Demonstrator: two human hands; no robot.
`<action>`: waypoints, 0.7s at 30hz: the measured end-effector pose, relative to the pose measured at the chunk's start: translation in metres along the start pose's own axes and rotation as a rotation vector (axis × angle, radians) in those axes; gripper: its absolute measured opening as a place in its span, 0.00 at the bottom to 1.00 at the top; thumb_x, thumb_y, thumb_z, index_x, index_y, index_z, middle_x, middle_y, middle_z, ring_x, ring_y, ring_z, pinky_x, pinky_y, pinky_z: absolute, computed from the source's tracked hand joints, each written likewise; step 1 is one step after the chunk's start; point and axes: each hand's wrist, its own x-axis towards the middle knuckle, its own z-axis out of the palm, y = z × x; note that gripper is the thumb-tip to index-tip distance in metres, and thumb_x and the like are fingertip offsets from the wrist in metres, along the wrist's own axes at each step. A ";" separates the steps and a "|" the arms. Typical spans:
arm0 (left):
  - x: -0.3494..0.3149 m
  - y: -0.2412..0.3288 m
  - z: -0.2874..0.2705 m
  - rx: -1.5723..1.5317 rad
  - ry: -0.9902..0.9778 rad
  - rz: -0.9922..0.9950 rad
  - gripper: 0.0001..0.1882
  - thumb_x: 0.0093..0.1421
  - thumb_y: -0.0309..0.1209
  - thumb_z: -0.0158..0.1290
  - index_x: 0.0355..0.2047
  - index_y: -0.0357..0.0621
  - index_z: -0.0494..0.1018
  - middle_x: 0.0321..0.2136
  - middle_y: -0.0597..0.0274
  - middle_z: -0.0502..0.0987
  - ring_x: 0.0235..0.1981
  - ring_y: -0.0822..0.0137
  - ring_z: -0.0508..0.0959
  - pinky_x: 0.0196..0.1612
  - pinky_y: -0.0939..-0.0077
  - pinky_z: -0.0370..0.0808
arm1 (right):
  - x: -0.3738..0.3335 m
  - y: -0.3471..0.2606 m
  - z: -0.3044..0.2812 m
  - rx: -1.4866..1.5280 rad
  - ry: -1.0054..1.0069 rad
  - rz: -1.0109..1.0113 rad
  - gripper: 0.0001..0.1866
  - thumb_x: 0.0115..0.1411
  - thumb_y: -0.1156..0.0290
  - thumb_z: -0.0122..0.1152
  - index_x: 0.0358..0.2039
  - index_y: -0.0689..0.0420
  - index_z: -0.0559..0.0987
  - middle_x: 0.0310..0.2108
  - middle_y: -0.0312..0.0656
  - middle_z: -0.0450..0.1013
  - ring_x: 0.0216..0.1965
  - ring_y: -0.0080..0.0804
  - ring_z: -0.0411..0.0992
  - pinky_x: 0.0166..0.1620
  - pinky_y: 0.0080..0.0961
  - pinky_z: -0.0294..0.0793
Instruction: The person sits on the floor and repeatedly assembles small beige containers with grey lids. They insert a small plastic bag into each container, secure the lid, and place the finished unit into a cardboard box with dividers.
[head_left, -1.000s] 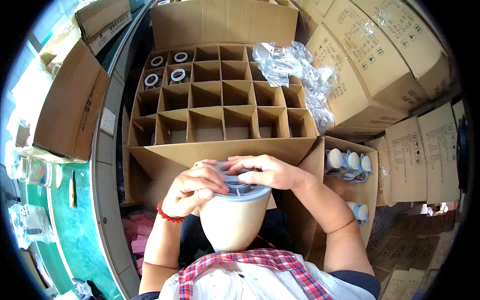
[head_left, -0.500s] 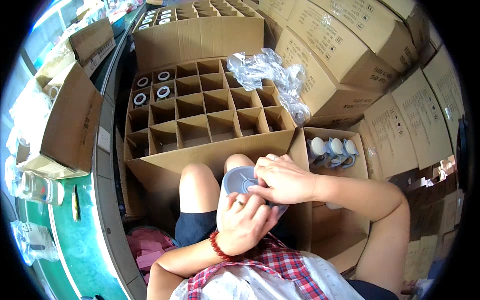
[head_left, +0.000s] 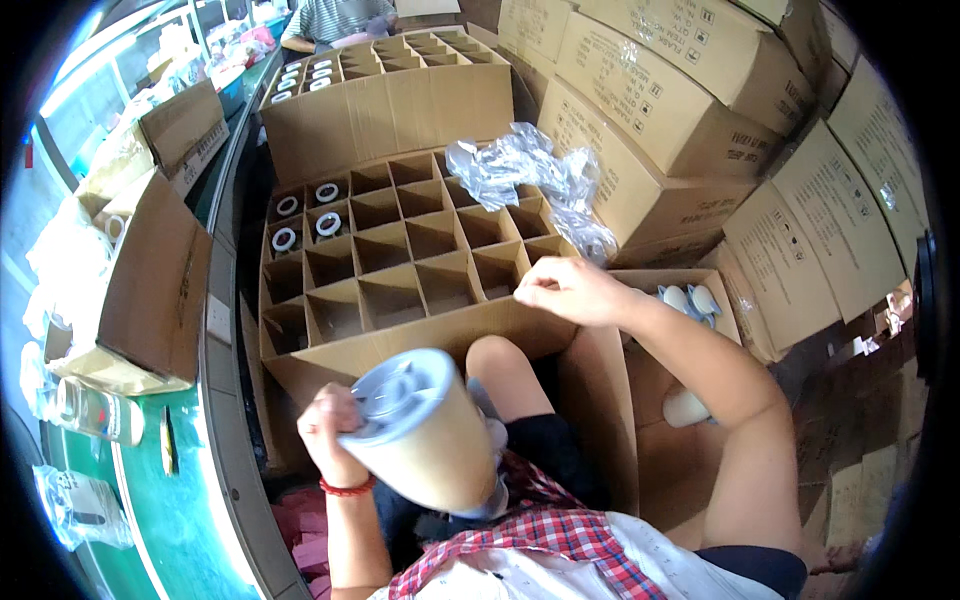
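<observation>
A cream jug (head_left: 435,450) with a grey-blue lid (head_left: 405,390) is tilted above my lap. My left hand (head_left: 332,425) is closed at the lid's left edge, gripping the jug. My right hand (head_left: 572,290) is raised away from the jug, over the near right edge of the divided carton (head_left: 330,365). Its fingers are pressed together, and anything between them is too small or hidden to make out. To my right, an open carton (head_left: 655,450) holds more jugs (head_left: 688,300) at its far end and a cream piece (head_left: 685,408) partly behind my forearm.
Several white-ringed items (head_left: 328,224) stand in the divided carton's left cells. Crumpled clear plastic (head_left: 520,170) lies over its right side. Stacked cartons (head_left: 640,110) rise at the right. On the green bench (head_left: 185,500) are a cutter (head_left: 168,440) and a clear jar (head_left: 95,410). Another person (head_left: 340,22) is beyond.
Both hands were together on the lid. The jug has moved left and tilted with my left hand, while my right hand has let go and moved up, away from it.
</observation>
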 end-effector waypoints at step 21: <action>0.137 -0.129 -0.001 0.380 -0.558 -0.568 0.23 0.60 0.38 0.59 0.49 0.33 0.71 0.48 0.50 0.73 0.51 0.59 0.73 0.54 0.67 0.71 | 0.283 0.153 0.048 0.750 -0.041 0.096 0.18 0.65 0.58 0.57 0.32 0.63 0.82 0.26 0.43 0.79 0.26 0.29 0.77 0.32 0.28 0.75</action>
